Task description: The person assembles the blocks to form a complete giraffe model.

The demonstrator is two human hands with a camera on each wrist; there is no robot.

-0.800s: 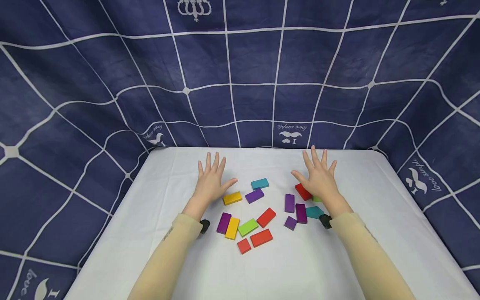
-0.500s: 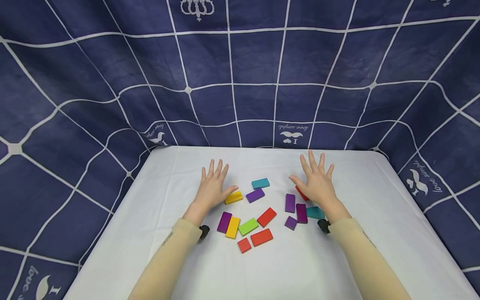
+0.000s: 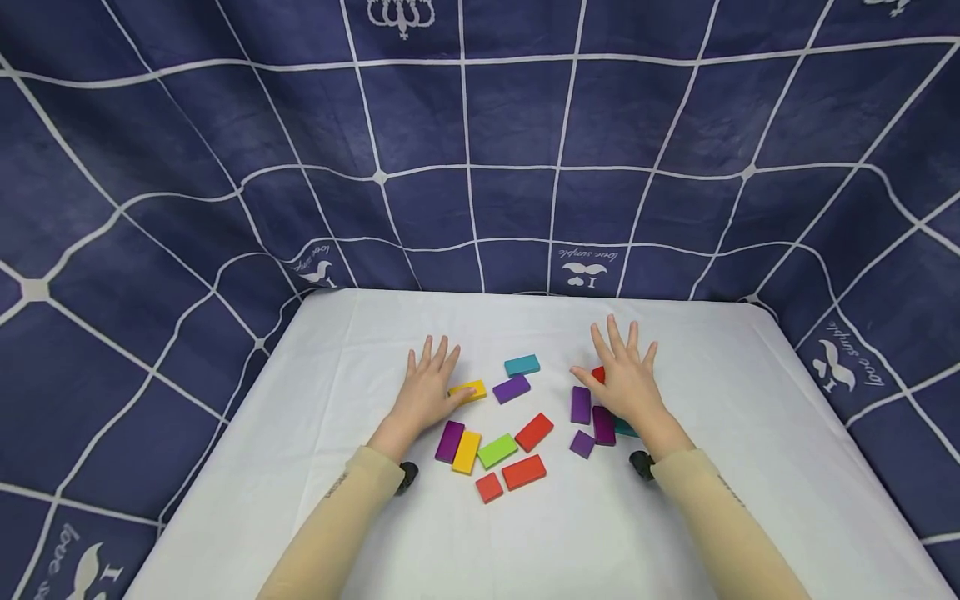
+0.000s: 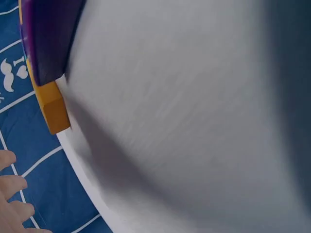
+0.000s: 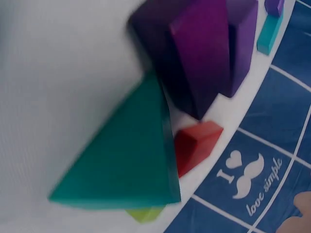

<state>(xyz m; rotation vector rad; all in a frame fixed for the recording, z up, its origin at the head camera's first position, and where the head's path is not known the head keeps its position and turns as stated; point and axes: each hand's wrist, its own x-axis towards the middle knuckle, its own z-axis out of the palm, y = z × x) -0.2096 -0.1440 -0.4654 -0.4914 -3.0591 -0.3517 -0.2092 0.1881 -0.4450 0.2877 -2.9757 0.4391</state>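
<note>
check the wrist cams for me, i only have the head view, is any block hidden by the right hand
Observer: Yes, the right wrist view shows a lime green block peeking out from behind the teal piece.
Operator: ok and the red block, i only get a corner past the right hand
Observer: In the right wrist view its end shows too, partly hidden by the teal piece.
Operator: are the left hand's fingers raised
Observer: They look raised: in the left wrist view the fingertips show against the blue curtain, with a gap between them and a yellow block.
</note>
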